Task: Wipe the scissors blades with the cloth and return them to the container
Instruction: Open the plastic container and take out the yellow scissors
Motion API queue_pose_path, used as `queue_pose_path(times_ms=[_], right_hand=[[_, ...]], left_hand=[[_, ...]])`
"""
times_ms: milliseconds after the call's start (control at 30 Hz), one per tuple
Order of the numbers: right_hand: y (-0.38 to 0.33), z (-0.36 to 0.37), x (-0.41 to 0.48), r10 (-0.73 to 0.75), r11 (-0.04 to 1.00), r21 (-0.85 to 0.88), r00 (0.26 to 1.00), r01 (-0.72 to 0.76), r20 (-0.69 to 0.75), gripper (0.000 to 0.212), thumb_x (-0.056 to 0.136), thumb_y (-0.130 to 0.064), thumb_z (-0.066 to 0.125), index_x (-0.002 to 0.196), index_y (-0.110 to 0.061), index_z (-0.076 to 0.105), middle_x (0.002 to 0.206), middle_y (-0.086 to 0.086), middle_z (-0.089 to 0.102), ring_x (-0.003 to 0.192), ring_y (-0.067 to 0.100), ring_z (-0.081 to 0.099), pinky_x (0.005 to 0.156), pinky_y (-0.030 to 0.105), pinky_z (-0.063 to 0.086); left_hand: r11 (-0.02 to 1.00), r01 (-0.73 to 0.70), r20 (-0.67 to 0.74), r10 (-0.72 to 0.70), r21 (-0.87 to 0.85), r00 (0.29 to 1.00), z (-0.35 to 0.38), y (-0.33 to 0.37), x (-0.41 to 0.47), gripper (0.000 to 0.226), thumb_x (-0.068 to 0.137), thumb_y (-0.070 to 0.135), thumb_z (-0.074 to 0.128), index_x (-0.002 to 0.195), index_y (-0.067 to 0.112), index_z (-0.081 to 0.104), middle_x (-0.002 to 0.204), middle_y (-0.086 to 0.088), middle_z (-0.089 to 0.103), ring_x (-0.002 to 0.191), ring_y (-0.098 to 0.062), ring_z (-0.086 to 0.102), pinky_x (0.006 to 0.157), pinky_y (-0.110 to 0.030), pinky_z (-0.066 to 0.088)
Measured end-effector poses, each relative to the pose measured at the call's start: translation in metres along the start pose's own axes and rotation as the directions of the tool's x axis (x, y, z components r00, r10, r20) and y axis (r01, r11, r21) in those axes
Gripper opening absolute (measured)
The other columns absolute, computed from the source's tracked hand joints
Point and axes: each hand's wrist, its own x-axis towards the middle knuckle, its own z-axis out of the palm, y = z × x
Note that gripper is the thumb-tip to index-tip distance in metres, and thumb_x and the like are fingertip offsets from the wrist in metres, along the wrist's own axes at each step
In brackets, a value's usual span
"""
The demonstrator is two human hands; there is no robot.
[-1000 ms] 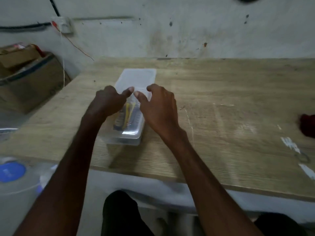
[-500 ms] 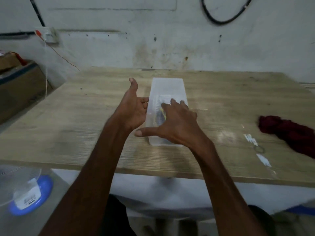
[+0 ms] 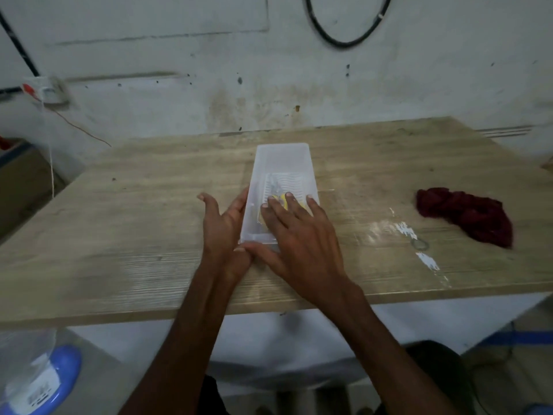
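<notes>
Nearest, bottom-L: blue-based item (image 3: pixel 64 369), clear plastic on top, off the table, too blurred to ID. Both forearms come up over the near edge of the table (image 3: pixel 119 229), which has a pale wood-grain top.

L hand (image 3: pixel 223 232): released, fingers straight, flat vs the L wall of the box (image 3: pixel 282 160), thumb splayed out to the L. R hand (image 3: pixel 296 238): also released, fingers straight and spread, lying flat on the box top. Its thumb runs along the box's near end, tip touching the L hand. Neither hand grasps anything.

Box: translucent, long axis pointing away, sits mid-table. Scissors (image 3: pixel 283 202) are inside it, under the R fingers. Only a yellow bit of handle shows thru the plastic; can't make out the blades.

Cloth (image 3: pixel 466 217): dark red, bunched, on the table well R of the box, apart from both hands. Btwn them: white smears (image 3: pixel 405 229) and a small ring (image 3: pixel 419 244).

Far: stained wall (image 3: pixel 179 70), black cable (image 3: pixel 344 44) looped up top, socket (image 3: pixel 48 91) at L. Carton (image 3: pixel 21 178) far L.
</notes>
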Motion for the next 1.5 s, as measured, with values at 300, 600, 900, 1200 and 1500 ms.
queue_pose_path(times_ms=[300, 600, 900, 1200, 1500], right_hand=[[-0.013, -0.003, 0.003, 0.045, 0.998, -0.045, 0.999, -0.045, -0.012, 0.064, 0.096, -0.051, 0.027, 0.123, -0.003, 0.058, 0.127, 0.019, 0.061, 0.121, 0.039, 0.054, 0.102, 0.055, 0.041], [-0.034, -0.013, 0.013, 0.208, 0.974, 0.126, 0.964, -0.188, -0.169, 0.070, 0.101, -0.048, 0.010, 0.125, -0.001, 0.055, 0.121, 0.020, 0.064, 0.115, 0.039, 0.059, 0.094, 0.056, 0.048], [-0.009, -0.030, 0.025, 0.188, 0.981, 0.109, 0.900, -0.158, -0.393, 0.037, 0.100, -0.025, 0.042, 0.125, -0.001, 0.056, 0.107, 0.016, 0.070, 0.088, 0.025, 0.070, 0.067, 0.035, 0.059], [0.026, -0.034, 0.013, 0.817, 0.534, 0.700, 0.503, -0.474, -0.282, 0.041, 0.087, 0.003, 0.051, 0.126, -0.008, 0.054, 0.111, 0.015, 0.069, 0.100, 0.029, 0.064, 0.081, 0.020, 0.044], [-0.001, 0.009, -0.022, 0.825, 0.481, 0.659, 0.553, -0.578, -0.116, 0.024, 0.089, -0.019, 0.053, 0.095, -0.002, 0.070, 0.093, 0.017, 0.069, 0.090, 0.031, 0.062, 0.073, 0.027, 0.036]], left_hand=[[0.999, -0.040, -0.024, 0.040, -0.005, 0.999, 0.006, -0.011, -0.010, 0.097, 0.080, 0.082, 0.013, 0.131, 0.009, 0.054, 0.123, -0.014, 0.063, 0.108, -0.024, 0.064, 0.094, -0.037, 0.050], [0.855, -0.173, -0.065, 0.233, 0.489, 0.970, 0.012, -0.007, -0.020, 0.031, 0.099, 0.012, 0.036, 0.107, 0.016, 0.066, 0.106, -0.006, 0.072, 0.100, -0.021, 0.067, 0.072, -0.028, 0.054], [0.280, -0.024, -0.136, 0.536, 0.960, 0.833, 0.041, -0.002, -0.009, 0.027, 0.090, 0.016, 0.044, 0.086, 0.010, 0.070, 0.080, -0.009, 0.070, 0.070, -0.022, 0.063, 0.056, -0.030, 0.048], [0.708, -0.092, -0.439, 0.529, 0.700, 0.727, 0.015, 0.006, -0.008, 0.024, 0.073, 0.018, 0.058, 0.088, 0.005, 0.072, 0.071, -0.007, 0.065, 0.069, -0.018, 0.061, 0.067, -0.043, 0.054], [0.671, -0.002, -0.482, 0.534, 0.741, 0.694, 0.029, 0.012, 0.005, 0.010, 0.068, 0.014, 0.061, 0.066, 0.007, 0.068, 0.061, -0.006, 0.061, 0.065, -0.025, 0.056, 0.058, -0.038, 0.045]])
